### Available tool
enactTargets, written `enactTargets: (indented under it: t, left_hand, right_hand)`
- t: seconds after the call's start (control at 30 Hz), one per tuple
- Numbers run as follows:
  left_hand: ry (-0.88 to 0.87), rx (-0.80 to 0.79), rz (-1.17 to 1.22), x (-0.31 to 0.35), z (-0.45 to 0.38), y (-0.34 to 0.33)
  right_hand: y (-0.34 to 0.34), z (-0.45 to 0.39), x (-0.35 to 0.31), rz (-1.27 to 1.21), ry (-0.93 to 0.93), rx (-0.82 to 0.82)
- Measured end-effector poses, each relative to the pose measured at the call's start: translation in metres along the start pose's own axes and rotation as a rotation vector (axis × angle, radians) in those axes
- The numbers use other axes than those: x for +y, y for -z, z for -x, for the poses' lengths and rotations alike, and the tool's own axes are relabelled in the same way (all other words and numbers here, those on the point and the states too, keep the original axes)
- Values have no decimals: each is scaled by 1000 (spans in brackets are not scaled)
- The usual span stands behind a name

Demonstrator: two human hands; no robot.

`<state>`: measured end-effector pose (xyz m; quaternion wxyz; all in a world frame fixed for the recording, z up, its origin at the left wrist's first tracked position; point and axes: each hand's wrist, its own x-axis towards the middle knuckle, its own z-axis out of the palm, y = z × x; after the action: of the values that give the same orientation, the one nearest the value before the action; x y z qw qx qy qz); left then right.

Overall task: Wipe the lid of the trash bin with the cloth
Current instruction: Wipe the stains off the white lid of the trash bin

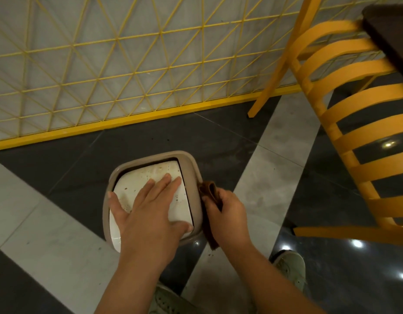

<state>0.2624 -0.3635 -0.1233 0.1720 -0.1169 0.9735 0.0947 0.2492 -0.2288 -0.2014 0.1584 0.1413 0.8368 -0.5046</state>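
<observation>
A small trash bin stands on the floor below me, with a beige rim (191, 168) and a white swing lid (150, 172) spotted with brown stains. My left hand (148, 207) lies flat on the lid with fingers spread and straight, pressing on it. My right hand (225, 214) grips a folded brown cloth (209, 189) against the bin's right rim. Part of the cloth hangs below the hand beside the bin.
A yellow slatted chair (354, 132) stands close on the right, under a dark table edge (390, 35). A yellow wire-mesh wall panel (128, 75) runs behind the bin. My shoes (291, 268) are on the grey and dark tiled floor.
</observation>
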Motion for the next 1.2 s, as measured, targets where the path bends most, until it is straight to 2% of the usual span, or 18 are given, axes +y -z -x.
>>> enactTargets:
  t: [0.2, 0.3, 0.43, 0.53, 0.77, 0.97, 1.1, 1.2]
  left_hand:
    - [-10, -10, 8, 0, 0, -1]
    - [-10, -6, 11, -1, 0, -2]
    - [0, -5, 12, 2, 0, -2]
    - [6, 1, 11, 3, -1, -3]
    - [-6, -14, 4, 3, -1, -4]
    - [-1, -16, 26, 2, 0, -5]
    - [1, -6, 15, 4, 1, -4]
    - [4, -8, 16, 5, 0, -5]
  right_hand:
    - [11, 40, 8, -12, -185, -83]
    - [16, 8, -11, 83, -128, -122]
    - [8, -47, -37, 174, -63, -90]
    - [3, -40, -30, 89, -91, -43]
    - [4, 45, 15, -147, -265, -29]
    - [2, 20, 7, -236, -292, 48]
    - [-17, 47, 17, -316, -421, 140]
    - [-39, 69, 22, -441, -569, 125]
